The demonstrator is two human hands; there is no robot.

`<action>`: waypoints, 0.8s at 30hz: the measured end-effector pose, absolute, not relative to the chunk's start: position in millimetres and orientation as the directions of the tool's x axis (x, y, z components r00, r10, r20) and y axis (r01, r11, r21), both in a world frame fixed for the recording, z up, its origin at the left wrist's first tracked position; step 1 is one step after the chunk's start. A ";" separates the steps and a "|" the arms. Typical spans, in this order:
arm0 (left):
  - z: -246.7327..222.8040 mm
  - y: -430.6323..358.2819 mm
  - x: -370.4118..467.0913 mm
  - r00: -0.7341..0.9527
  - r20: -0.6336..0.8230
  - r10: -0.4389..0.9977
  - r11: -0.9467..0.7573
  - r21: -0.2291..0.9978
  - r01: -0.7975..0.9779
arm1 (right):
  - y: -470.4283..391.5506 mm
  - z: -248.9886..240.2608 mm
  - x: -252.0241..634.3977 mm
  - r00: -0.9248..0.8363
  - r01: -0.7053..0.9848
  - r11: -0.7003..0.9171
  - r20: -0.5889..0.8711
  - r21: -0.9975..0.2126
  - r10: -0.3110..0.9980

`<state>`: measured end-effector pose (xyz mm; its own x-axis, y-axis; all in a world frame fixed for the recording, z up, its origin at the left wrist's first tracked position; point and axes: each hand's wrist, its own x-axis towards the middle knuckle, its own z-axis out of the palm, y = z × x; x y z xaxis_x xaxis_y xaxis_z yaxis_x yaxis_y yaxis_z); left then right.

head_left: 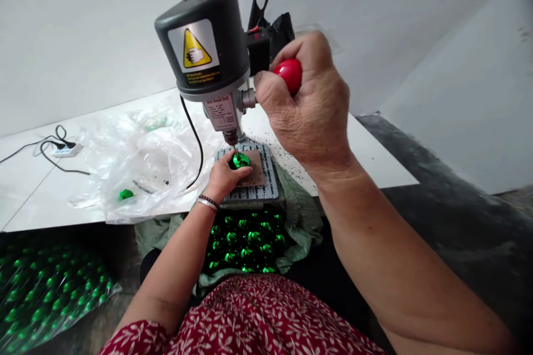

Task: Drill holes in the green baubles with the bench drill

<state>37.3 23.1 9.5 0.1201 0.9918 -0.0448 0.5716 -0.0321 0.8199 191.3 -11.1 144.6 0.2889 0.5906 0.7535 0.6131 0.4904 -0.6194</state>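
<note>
My left hand [229, 176] grips a shiny green ball [240, 161] from its near left side, thumb along the front. The ball rests on a brown board [257, 169] laid over the grey slotted base [272, 180] of a bench drill [208, 39]. Right above the ball, the drill bit [236, 148] reaches down to its top; whether it has gone in I cannot tell. My right hand [310, 100] is closed around the red knob [289, 75] of the drill's feed lever, to the right of the motor housing.
Below the table edge, an open green woven sack [302, 233] holds many green balls [247, 238]. Clear plastic sheeting [141, 150] covers the table's left, with a green piece [125, 194] on it. A power strip [66, 150], black bag [281, 33] and bagged green balls [50, 294] lie around.
</note>
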 end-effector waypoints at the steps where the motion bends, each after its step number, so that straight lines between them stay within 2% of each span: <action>1: 9.5 22.6 37.5 0.108 -0.053 0.993 -0.019 0.817 0.577 | -10.9 143.3 191.7 0.288 0.625 0.496 0.769 -0.603 0.571; 8: -1.5 25.2 36.6 0.087 -0.030 0.996 -0.022 0.837 0.547 | -14.7 131.4 192.6 0.238 0.704 0.481 0.813 -0.522 0.532; 24: -0.9 22.5 36.4 0.075 -0.034 0.997 -0.018 0.792 0.610 | -20.1 101.6 182.7 0.313 0.764 0.425 0.854 -0.486 0.415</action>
